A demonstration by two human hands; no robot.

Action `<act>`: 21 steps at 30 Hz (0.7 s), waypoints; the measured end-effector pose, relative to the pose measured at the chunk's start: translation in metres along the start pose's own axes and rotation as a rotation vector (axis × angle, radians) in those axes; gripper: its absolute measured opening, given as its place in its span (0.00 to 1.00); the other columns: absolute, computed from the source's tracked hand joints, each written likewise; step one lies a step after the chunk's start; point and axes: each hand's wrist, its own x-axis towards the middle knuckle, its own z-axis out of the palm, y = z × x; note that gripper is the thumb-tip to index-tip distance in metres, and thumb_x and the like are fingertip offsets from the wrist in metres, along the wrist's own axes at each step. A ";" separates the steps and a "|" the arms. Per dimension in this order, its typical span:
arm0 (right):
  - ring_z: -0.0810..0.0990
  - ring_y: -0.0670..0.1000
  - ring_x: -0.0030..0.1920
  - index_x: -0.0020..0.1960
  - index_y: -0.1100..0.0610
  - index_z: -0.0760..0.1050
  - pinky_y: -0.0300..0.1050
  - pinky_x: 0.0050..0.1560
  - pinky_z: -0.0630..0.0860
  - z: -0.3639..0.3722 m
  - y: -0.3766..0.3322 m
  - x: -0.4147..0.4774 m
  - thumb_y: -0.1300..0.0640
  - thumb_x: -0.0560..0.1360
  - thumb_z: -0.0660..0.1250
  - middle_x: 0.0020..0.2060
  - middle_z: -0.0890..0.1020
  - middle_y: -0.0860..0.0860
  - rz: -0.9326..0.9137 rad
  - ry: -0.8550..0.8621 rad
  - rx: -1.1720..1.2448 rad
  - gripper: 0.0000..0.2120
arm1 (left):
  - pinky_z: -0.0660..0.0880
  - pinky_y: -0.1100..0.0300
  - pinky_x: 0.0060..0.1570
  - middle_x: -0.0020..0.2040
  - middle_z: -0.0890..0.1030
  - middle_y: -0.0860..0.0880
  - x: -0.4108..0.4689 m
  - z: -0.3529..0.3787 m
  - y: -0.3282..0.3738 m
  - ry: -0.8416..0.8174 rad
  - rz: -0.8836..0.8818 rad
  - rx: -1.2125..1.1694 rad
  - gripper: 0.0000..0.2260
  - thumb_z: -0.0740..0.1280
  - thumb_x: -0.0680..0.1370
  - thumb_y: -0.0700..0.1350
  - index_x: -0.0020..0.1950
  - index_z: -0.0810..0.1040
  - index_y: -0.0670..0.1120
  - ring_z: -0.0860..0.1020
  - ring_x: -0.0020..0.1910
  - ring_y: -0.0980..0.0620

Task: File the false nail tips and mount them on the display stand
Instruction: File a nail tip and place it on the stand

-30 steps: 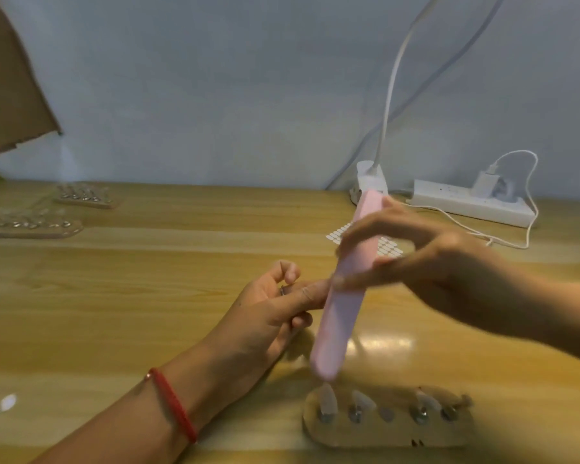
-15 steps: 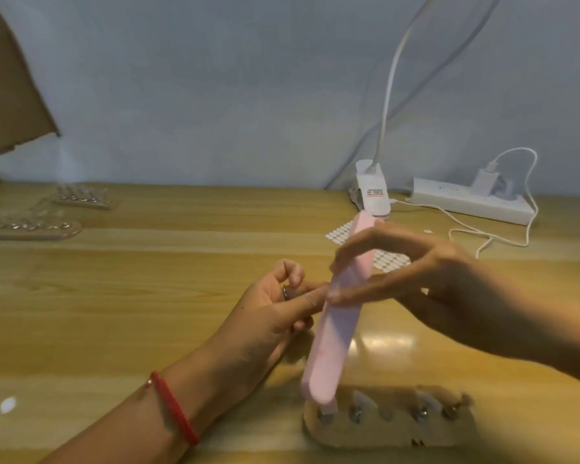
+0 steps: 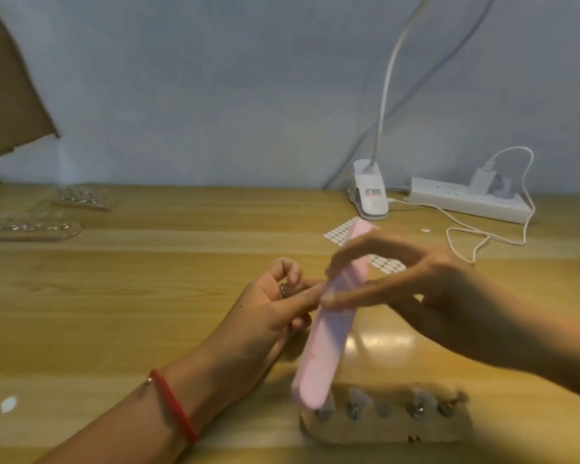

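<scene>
My right hand (image 3: 412, 289) pinches a long pink nail file (image 3: 325, 333), held steeply with its lower end over the display stand. My left hand (image 3: 275, 309) is closed with its fingertips pressed against the file's left edge; whatever small nail tip it pinches is hidden behind the file and fingers. A metal ring sits on one left finger. The wooden display stand (image 3: 385, 426) lies near the table's front, with a row of metal holders; clear nail tips (image 3: 357, 398) stand on some of them.
A sheet of white adhesive dots (image 3: 385, 264) lies behind my hands. A clip lamp (image 3: 370, 194), power strip (image 3: 466, 200) and white cable (image 3: 466, 236) occupy the back right. Two more stands (image 3: 31, 227) lie at back left. A loose nail tip (image 3: 8, 404) rests front left.
The pink file has slid downward along my left fingertips, its lower end now over the stand's left holder. My right hand has dropped with it; my left hand has stayed in place.
</scene>
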 end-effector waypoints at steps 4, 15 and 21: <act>0.77 0.51 0.59 0.58 0.47 0.77 0.45 0.56 0.78 -0.022 0.032 -0.001 0.68 0.77 0.64 0.58 0.78 0.52 0.222 0.136 -0.088 0.19 | 0.68 0.69 0.29 0.41 0.84 0.47 -0.001 -0.004 0.003 -0.001 -0.001 0.021 0.18 0.72 0.71 0.38 0.42 0.61 0.48 0.79 0.37 0.56; 0.75 0.47 0.61 0.59 0.46 0.79 0.39 0.57 0.76 -0.016 0.012 0.008 0.67 0.77 0.62 0.59 0.77 0.49 0.083 0.034 -0.081 0.20 | 0.67 0.66 0.33 0.37 0.82 0.47 -0.001 0.000 0.004 0.017 -0.011 -0.035 0.23 0.76 0.61 0.39 0.41 0.61 0.48 0.76 0.37 0.53; 0.75 0.49 0.61 0.60 0.46 0.80 0.42 0.55 0.76 -0.013 -0.002 0.016 0.66 0.78 0.61 0.59 0.77 0.48 0.002 -0.063 -0.088 0.20 | 0.72 0.67 0.31 0.43 0.79 0.39 0.000 0.000 0.000 0.061 0.009 -0.040 0.17 0.70 0.64 0.37 0.40 0.62 0.47 0.75 0.42 0.47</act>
